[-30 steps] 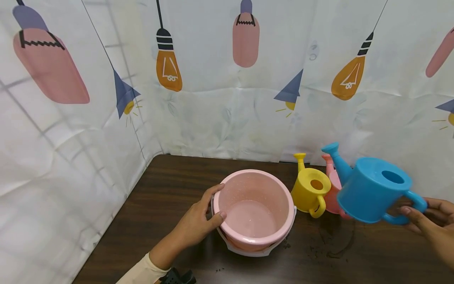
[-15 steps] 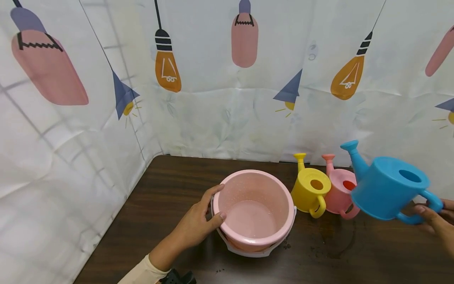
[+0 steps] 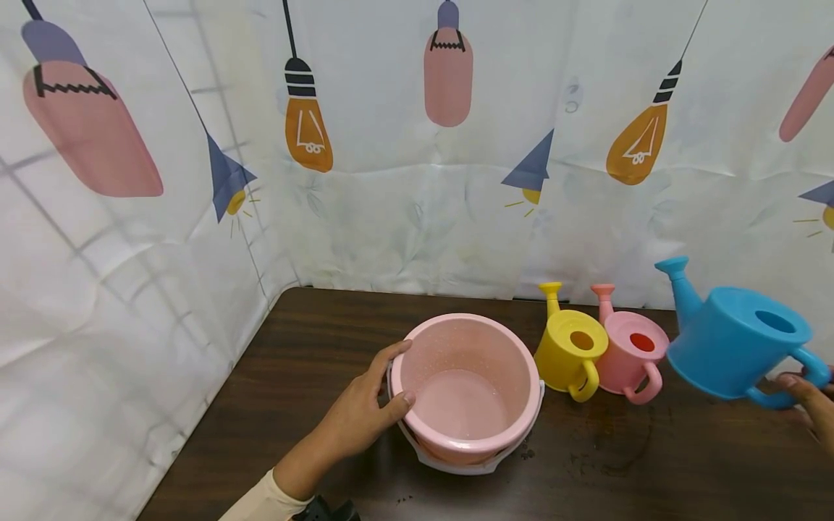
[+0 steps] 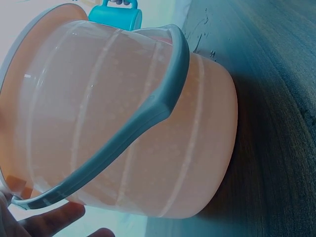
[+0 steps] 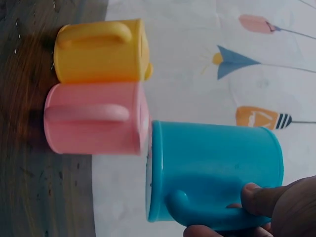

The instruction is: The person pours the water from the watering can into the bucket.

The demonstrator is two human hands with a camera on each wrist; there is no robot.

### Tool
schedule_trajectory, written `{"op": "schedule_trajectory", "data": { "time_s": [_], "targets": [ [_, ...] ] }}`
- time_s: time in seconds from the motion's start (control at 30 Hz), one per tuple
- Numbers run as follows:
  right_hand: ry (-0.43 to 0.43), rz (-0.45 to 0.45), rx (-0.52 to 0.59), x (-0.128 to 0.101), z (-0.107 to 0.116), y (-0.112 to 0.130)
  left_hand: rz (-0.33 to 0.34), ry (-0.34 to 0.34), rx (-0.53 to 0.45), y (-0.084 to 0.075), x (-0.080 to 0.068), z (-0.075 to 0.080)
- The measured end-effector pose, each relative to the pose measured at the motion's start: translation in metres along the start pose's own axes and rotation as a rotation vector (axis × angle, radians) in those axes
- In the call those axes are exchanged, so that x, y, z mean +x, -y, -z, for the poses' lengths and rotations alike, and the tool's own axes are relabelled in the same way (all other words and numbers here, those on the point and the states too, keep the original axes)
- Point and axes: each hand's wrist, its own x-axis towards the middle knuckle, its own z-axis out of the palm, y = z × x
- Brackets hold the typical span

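Note:
My left hand (image 3: 365,409) holds the near-left rim of a pink bucket (image 3: 459,405), thumb and index finger laid over the edge. In the left wrist view the bucket's pale handle (image 4: 143,121) hangs down its side, with fingertips close to where it joins the rim. My right hand (image 3: 811,401), partly cut off at the frame's edge, grips the handle of a blue watering can (image 3: 739,344). This can is raised off the table and tilted, spout up to the left. Beside it stand a pink watering can (image 3: 630,354) and a yellow watering can (image 3: 565,347).
Everything stands on a dark wood-grain table (image 3: 326,340), with wet marks right of the bucket. A white printed curtain (image 3: 391,217) hangs along the back and left edges. A black strap or device (image 3: 326,510) shows at the left wrist.
The blue watering can has moved right in my right hand, away from the pink watering can, which is now uncovered. My left hand and the bucket have stayed put.

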Motion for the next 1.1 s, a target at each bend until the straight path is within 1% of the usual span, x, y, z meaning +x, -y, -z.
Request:
{"op": "schedule_trajectory", "data": {
  "time_s": [0.1, 0.17, 0.23, 0.4, 0.5, 0.53, 0.6, 0.67, 0.77, 0.93, 1.1],
  "targets": [
    [0.021, 0.015, -0.043, 0.003, 0.002, -0.003, 0.002, -0.001, 0.001, -0.001, 0.000, 0.000],
    [0.054, 0.041, -0.034, 0.006, 0.002, -0.005, -0.001, -0.002, 0.000, -0.001, 0.000, 0.000],
    [0.044, 0.058, -0.053, 0.009, 0.001, -0.005, -0.004, -0.002, -0.001, -0.001, 0.000, 0.001],
    [-0.017, -0.010, -0.107, 0.012, -0.004, -0.003, -0.011, -0.003, -0.002, -0.001, 0.000, 0.001],
    [-0.030, -0.078, -0.124, 0.012, -0.010, -0.002, -0.006, -0.003, 0.001, -0.001, -0.001, 0.000],
    [-0.041, -0.110, -0.132, 0.013, -0.011, -0.002, -0.002, -0.002, 0.000, -0.001, -0.001, 0.000],
    [-0.071, -0.141, -0.146, 0.013, -0.014, -0.002, 0.004, -0.001, 0.001, -0.001, -0.001, 0.000],
    [-0.092, -0.149, -0.140, 0.013, -0.017, -0.002, 0.010, 0.000, 0.002, -0.001, 0.000, 0.000],
    [-0.109, -0.149, -0.145, 0.014, -0.019, -0.004, 0.011, -0.001, 0.007, -0.001, 0.000, 0.000],
    [-0.132, -0.173, -0.162, 0.015, -0.023, -0.005, 0.009, 0.000, 0.005, -0.001, 0.000, 0.000],
    [-0.134, -0.199, -0.162, 0.017, -0.025, -0.009, 0.014, 0.000, -0.001, -0.002, 0.000, 0.000]
  ]
}}
